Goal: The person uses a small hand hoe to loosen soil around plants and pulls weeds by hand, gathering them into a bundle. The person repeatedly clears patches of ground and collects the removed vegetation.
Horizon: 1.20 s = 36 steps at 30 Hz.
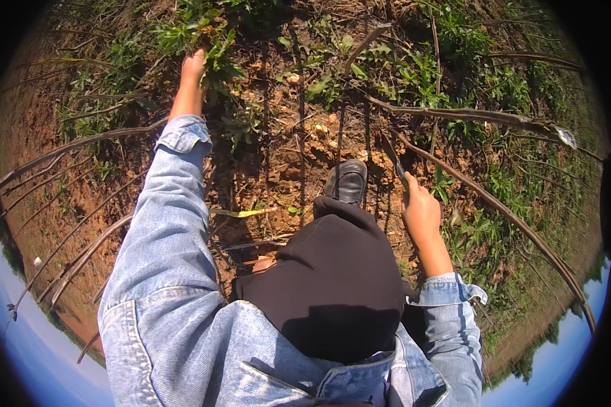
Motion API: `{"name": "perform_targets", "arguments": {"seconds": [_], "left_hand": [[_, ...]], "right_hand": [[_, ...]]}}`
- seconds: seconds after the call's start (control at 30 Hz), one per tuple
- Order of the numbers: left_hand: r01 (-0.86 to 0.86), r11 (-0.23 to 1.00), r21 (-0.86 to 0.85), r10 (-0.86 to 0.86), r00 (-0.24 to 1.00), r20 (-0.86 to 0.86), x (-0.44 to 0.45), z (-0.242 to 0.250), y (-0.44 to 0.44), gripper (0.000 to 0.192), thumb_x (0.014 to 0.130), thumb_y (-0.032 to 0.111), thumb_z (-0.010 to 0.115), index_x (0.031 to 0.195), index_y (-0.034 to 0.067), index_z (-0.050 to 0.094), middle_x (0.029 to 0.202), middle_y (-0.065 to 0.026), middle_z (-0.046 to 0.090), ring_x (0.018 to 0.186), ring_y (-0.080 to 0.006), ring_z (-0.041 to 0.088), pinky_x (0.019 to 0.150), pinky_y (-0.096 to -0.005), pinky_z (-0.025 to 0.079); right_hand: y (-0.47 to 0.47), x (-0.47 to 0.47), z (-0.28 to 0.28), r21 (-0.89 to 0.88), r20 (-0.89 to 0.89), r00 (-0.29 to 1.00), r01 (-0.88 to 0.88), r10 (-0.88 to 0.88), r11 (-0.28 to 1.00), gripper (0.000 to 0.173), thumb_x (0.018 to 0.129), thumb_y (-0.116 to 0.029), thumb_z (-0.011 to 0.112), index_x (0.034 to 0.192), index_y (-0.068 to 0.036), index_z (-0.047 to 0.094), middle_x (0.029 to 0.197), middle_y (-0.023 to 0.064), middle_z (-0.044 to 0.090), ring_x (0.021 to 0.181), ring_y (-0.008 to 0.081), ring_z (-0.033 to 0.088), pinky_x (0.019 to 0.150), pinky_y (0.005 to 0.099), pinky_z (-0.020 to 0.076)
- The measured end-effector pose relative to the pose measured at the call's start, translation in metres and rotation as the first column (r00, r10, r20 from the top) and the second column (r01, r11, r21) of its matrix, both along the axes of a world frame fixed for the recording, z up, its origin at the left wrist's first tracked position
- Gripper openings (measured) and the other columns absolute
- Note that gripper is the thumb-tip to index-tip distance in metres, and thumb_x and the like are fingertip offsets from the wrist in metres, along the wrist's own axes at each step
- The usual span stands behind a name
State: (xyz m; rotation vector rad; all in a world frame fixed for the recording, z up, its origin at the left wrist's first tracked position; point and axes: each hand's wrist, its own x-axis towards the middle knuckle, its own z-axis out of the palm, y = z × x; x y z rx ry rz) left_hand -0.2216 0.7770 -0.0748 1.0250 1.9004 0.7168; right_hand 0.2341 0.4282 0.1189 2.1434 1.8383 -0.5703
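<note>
At the upper left, my left hand (193, 66) is stretched far forward and closed around a bunch of green leafy weeds (183, 35). Leaves cover part of its fingers. My right hand (421, 213) grips a bladed hand tool (393, 152), a knife or a sickle, beside my right knee. Its dark, narrow blade points forward and slightly left over the soil, near a dry stalk. The handle is mostly hidden in my fist. More jagged-leaved weeds (326, 86) grow low in the ground ahead, between my two hands.
Long dry woody stalks (468, 116) lean in from the right, and another stalk (91, 140) crosses on the left. My dark shoe (347, 182) rests on reddish, clumpy soil (290, 168). A yellowish leaf strip (244, 212) lies left of it. Dense weeds (489, 219) spread along the right.
</note>
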Motion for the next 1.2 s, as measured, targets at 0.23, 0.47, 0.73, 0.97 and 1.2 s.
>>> {"name": "perform_targets", "arguments": {"seconds": [0.23,0.47,0.73,0.97,1.2], "left_hand": [[0.051,0.98,-0.193,-0.024,0.99,0.14,0.079,0.019,-0.059,0.036,0.084,0.023,0.061,0.11,-0.001,0.057,0.093,-0.0125,0.063,0.082,-0.0193,0.057,0.073,-0.0323,0.044],[0.193,0.979,-0.061,-0.189,0.98,0.062,0.09,-0.011,-0.072,0.025,0.082,0.016,0.058,0.101,0.001,0.059,0.086,-0.0043,0.061,0.073,-0.0133,0.053,0.065,-0.0296,0.042],[0.088,0.996,-0.001,-0.08,0.913,0.401,0.111,0.036,-0.078,0.027,0.08,0.02,0.065,0.099,0.001,0.063,0.095,-0.0075,0.063,0.083,-0.0186,0.057,0.074,-0.0325,0.044],[0.439,0.827,0.352,-0.559,0.569,0.603,0.204,0.186,-0.105,0.03,0.084,0.018,0.064,0.108,0.001,0.059,0.099,-0.0055,0.063,0.092,-0.0179,0.056,0.084,-0.0305,0.044],[0.281,0.873,0.398,-0.402,0.878,0.262,0.179,0.14,-0.122,0.034,0.087,0.015,0.06,0.119,0.006,0.054,0.11,-0.0045,0.061,0.093,-0.0184,0.059,0.082,-0.0296,0.047]], "right_hand": [[0.028,0.002,0.038,-0.013,-0.182,0.979,0.087,-0.088,0.996,0.035,0.086,-0.011,0.057,0.12,-0.01,0.053,0.081,0.019,0.064,0.075,0.0331,0.064,0.065,0.0418,0.0504],[0.057,-0.03,0.035,0.174,-0.52,0.839,0.291,-0.163,0.941,0.04,0.09,-0.009,0.051,0.129,-0.007,0.047,0.11,0.0207,0.06,0.1,0.0327,0.061,0.085,0.0363,0.0466],[0.099,-0.057,0.003,0.248,-0.61,0.777,0.377,-0.158,0.892,0.038,0.089,-0.006,0.051,0.126,-0.001,0.048,0.114,0.0217,0.059,0.106,0.0337,0.058,0.088,0.0375,0.0461],[0.084,-0.058,0.0,0.16,-0.501,0.833,0.357,-0.236,0.92,0.041,0.088,-0.009,0.052,0.128,-0.003,0.046,0.115,0.0208,0.059,0.104,0.0341,0.058,0.087,0.0377,0.0474],[0.078,-0.042,-0.005,0.223,-0.387,0.899,0.306,-0.204,0.926,0.04,0.088,-0.014,0.05,0.127,-0.009,0.049,0.092,0.0173,0.064,0.083,0.0347,0.062,0.071,0.0428,0.0488]]}}
